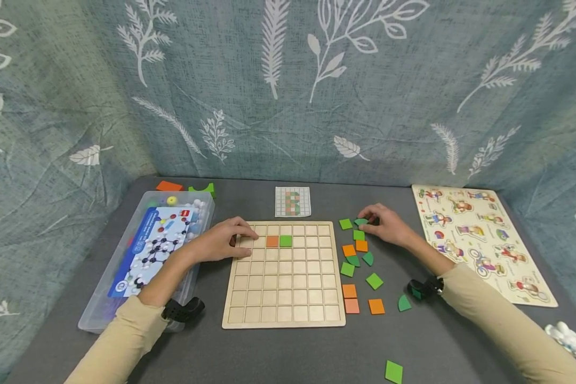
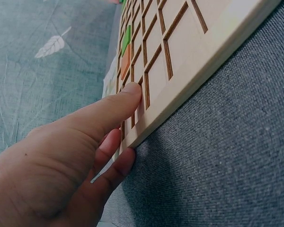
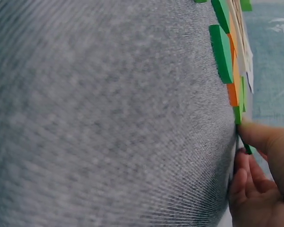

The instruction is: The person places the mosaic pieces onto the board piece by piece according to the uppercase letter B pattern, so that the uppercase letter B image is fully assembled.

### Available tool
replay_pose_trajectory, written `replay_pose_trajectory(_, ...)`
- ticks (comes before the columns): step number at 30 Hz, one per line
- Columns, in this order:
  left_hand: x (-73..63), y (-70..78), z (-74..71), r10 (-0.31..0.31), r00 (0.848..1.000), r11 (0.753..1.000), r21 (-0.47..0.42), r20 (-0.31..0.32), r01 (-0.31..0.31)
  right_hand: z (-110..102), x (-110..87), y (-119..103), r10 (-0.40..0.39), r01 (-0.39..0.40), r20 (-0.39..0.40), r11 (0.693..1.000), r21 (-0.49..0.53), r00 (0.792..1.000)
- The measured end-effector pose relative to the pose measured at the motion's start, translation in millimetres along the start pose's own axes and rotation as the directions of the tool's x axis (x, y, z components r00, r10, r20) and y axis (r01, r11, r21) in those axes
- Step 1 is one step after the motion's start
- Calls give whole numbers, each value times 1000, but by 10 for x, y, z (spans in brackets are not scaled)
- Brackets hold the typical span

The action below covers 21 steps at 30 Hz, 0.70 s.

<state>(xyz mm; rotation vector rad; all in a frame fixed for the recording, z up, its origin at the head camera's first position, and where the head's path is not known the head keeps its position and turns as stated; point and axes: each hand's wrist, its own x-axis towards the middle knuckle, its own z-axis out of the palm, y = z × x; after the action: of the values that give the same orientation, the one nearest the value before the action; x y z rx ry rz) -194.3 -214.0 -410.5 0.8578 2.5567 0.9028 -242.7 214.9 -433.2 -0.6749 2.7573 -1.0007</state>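
A wooden grid board (image 1: pixel 286 297) lies in the middle, with an orange square tile (image 1: pixel 272 241) and a green square tile (image 1: pixel 285 241) side by side in its second row. My left hand (image 1: pixel 223 240) holds the board's left edge; in the left wrist view the thumb (image 2: pixel 118 106) lies on top and other fingertips are at the side. My right hand (image 1: pixel 386 224) pinches a dark green quarter-circle tile (image 1: pixel 361 221) beyond the board's upper right corner. In the right wrist view that tile (image 3: pixel 247 147) shows between thumb and fingers, close over the table.
Loose orange, green and quarter-circle tiles lie right of the board, one green square (image 1: pixel 393 372) near the front. A printed pattern card (image 1: pixel 293 201) is behind the board. A clear plastic box (image 1: pixel 93 314) stands left; a picture puzzle board (image 1: pixel 482 240) and white figurine (image 1: pixel 567 338) lie right.
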Motion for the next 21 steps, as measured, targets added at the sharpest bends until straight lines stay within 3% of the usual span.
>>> replay_pose_trajectory(4, -4, 10, -1, 5, 1000, 1000, 3, -3, -5, 6, 6, -50, 27, -26, -11, 996, 85, 1000)
replay_pose_trajectory(9, -8, 9, 1, 10, 1000, 1000, 6, -7, -10, 73, -9, -277, 48, -43, -17, 975, 220, 999)
replay_pose_trajectory(15, -12, 4, 4, 2, 1000, 1000, 0, -8, -2, 215, -34, -537, -32, 29, 11, 969, 246, 999)
replay_pose_trajectory(21, -6, 11, 2, 2, 1000, 1000, -1, -5, -2, 329, -2, -742, -53, 36, 51, 957, 287, 997)
